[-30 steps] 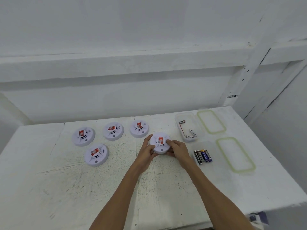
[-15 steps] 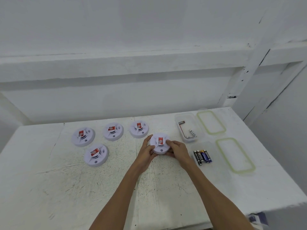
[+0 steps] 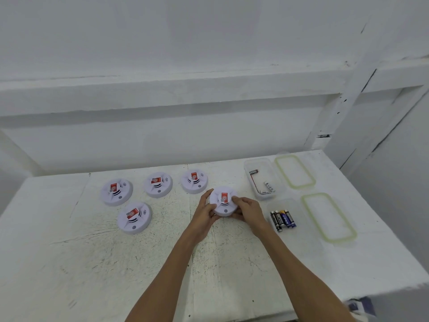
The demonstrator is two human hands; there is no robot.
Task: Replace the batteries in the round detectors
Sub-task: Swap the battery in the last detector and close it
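Compared with the moment before, almost nothing has changed: both hands stay on the same white round plastic detector (image 3: 223, 203) at the middle of the bench, and it has not turned in a way I can see. The left hand (image 3: 205, 213) grips its left edge with curled fingers (image 3: 207, 195), and the right hand (image 3: 249, 209) grips the right edge, its thumb lying on top beside the red label. Whether the detector rests on the white painted, scratched bench (image 3: 92, 263) or is a little lifted, I cannot tell. At 2 o'clock from it stands a clear rectangular plastic box (image 3: 257, 160) holding a few loose batteries, one with a red and black wrap (image 3: 253, 171) and one white (image 3: 269, 186). At 3 to 4 o'clock a second clear box (image 3: 301, 217) holds four dark cylindrical batteries (image 3: 282, 220) lying side by side. To the right of each box lies a clear flat lid with a pale green soft rim, the far lid (image 3: 294, 171) and the near lid (image 3: 328, 217). Between 9 and 11 o'clock four more white round detectors (image 3: 116, 192) (image 3: 157, 184) (image 3: 194, 181) (image 3: 134, 217) lie face up, each with a red label and curved slots.
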